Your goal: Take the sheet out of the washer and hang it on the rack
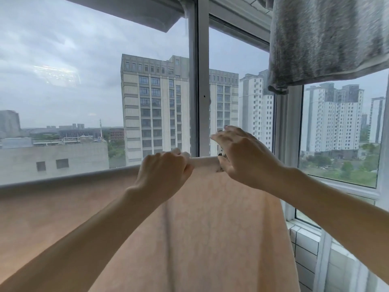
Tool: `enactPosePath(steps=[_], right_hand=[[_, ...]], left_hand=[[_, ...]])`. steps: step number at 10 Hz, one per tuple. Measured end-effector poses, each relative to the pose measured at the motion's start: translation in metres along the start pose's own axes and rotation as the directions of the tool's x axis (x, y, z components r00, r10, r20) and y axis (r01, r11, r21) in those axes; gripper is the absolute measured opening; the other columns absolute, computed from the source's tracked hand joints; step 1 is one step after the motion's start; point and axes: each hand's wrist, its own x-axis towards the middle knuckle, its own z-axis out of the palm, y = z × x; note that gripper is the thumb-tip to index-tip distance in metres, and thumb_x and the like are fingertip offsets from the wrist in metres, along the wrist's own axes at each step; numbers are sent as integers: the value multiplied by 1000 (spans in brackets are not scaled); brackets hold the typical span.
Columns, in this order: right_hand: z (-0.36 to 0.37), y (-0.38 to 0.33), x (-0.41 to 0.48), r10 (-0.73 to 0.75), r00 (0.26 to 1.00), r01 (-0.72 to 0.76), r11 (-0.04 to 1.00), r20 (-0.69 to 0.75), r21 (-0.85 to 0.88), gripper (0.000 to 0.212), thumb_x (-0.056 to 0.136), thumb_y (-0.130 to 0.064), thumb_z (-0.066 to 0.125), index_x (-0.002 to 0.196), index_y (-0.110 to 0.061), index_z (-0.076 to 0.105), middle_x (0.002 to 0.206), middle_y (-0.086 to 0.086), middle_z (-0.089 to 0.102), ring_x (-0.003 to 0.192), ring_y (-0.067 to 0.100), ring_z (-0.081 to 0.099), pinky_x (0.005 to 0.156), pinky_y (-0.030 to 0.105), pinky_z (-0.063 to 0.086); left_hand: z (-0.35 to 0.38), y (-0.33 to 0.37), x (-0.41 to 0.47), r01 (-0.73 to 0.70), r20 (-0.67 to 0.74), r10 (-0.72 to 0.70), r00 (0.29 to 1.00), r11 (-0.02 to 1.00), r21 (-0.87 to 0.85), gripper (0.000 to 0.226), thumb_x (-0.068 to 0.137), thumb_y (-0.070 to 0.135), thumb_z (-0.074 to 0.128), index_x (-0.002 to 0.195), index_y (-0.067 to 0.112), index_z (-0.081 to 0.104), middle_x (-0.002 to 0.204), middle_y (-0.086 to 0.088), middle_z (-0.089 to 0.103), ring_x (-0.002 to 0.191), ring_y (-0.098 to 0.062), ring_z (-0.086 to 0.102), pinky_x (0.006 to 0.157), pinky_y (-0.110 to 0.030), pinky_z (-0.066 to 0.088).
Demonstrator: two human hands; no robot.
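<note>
- Up at the window [199,81], we've got the peach sheet [210,218] draped over a straight horizontal edge, running from the far left of the view to about the middle. It hangs down in front of us, filling most of the lower part of the view.
- Pretty sure that's the rack under the fold, but the cloth covers it, so we can't see the bar itself.
- Our left hand [166,171] is on top of the fold near its right end, with the fingers curled over the ridge and gripping the sheet.
- Our right hand [246,159] is just beside it at the sheet's right-hand corner. The fingers reach forward, a bit spread, with the thumb down by the edge of the cloth.
- Some small dark-and-light thing [220,153] peeks out between thumb and fingers. We honestly can't tell what it is, or whether the hand is pinching it or only hovering.
- A fuzzy grey cloth [326,39] hangs top right, well above the sheet.
- White wall tiles [305,245] sit below the sill on the right.
- High-rise blocks [155,112] stand outside under a cloudy sky.
</note>
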Motion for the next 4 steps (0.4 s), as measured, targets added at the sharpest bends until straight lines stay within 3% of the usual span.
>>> enactPosePath(steps=[1, 2, 3, 4], right_hand=[[-5, -23, -17, -34, 999, 34, 999, -5, -19, 44, 91, -24, 56, 133, -11, 49, 134, 8, 55, 134, 23, 39, 112, 33, 28], [-11, -48, -35, -64, 998, 64, 998, 23, 4, 44, 90, -25, 59, 130, -10, 51, 126, 10, 59, 125, 24, 47, 109, 35, 34], [-14, -77, -60, -95, 994, 93, 995, 48, 49, 41, 89, -25, 59, 127, -11, 55, 122, 10, 61, 120, 24, 51, 104, 35, 39], [-17, -99, -85, -83, 993, 77, 994, 81, 71, 39, 89, -26, 57, 126, -13, 56, 121, 8, 62, 117, 23, 53, 98, 35, 44]], left_hand=[[-20, -19, -27, 45, -15, -45, 999, 999, 27, 30, 99, 45, 41, 104, 25, 62, 86, 10, 64, 71, -14, 64, 63, -28, 49], [-41, -41, -58, 103, -4, -103, 995, 988, 118, 25, 99, 34, 47, 116, 22, 62, 98, 4, 67, 87, -21, 66, 74, -36, 52], [-69, -62, -99, 183, 21, -193, 981, 954, 236, 40, 93, 11, 54, 132, 19, 56, 114, -3, 66, 101, -27, 62, 85, -42, 50], [-93, -74, -139, 256, -29, -257, 966, 931, 259, 48, 86, 0, 57, 132, 12, 57, 128, -8, 61, 115, -32, 57, 94, -45, 45]])
